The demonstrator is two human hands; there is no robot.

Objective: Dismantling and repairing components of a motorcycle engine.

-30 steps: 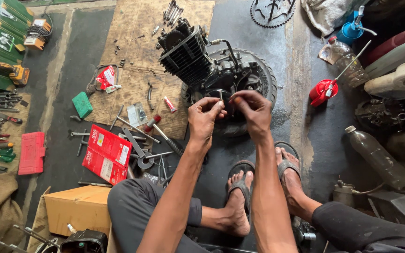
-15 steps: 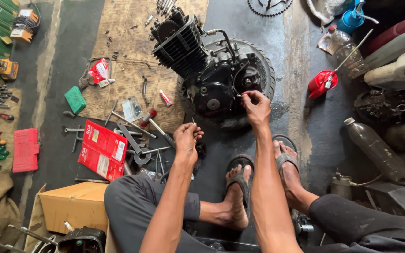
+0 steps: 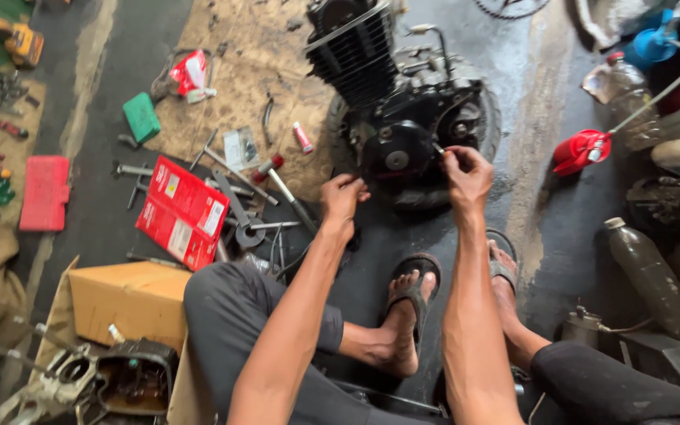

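A small, thin metal part [image 3: 437, 147] is pinched between the fingertips of the right hand [image 3: 466, 173], and it is held against the side of the black engine [image 3: 403, 102], just beside the round side cover [image 3: 395, 157]. What kind of part it is cannot be told, since it is too small. The left hand [image 3: 343, 195] is curled loosely, with nothing seen in it; it is held low in front of the engine, just above the dark floor [image 3: 96, 228], and near a hammer with a red head end [image 3: 285, 185].

In the head view, the engine is seen standing on the floor ahead of the person's 2 sandalled feet [image 3: 450, 283]. To the left of the left hand, loose tools [image 3: 238, 212] are scattered, and a red box [image 3: 181, 211] lies among them. Further left, a green block [image 3: 142, 117] and a flat red case [image 3: 44, 193] are seen, well apart from the hands. A cardboard box [image 3: 127, 299] is placed beside the left knee, with a bare engine casing [image 3: 112, 378] just below it. To the right of the engine, a red oil can [image 3: 584, 149] with a long spout is found, and a dirty plastic bottle [image 3: 651, 271] lies near the right foot.
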